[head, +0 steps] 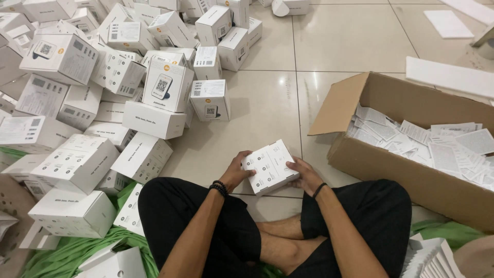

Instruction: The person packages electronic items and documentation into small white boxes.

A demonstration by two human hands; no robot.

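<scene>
I sit cross-legged on a tiled floor (334, 41) and hold a small white printed box (270, 166) just above my knees. My left hand (237, 173) grips its left side, with a dark bead bracelet at the wrist. My right hand (305, 176) grips its right side, with a thin black band on the wrist. The box is tilted, its printed face turned up toward me.
A large heap of similar white boxes (103, 103) covers the floor on the left. An open cardboard carton (411, 180) holding several paper leaflets (437, 141) stands at the right. Green fabric (72, 252) lies under me; white foam pieces (447, 23) lie at the far right.
</scene>
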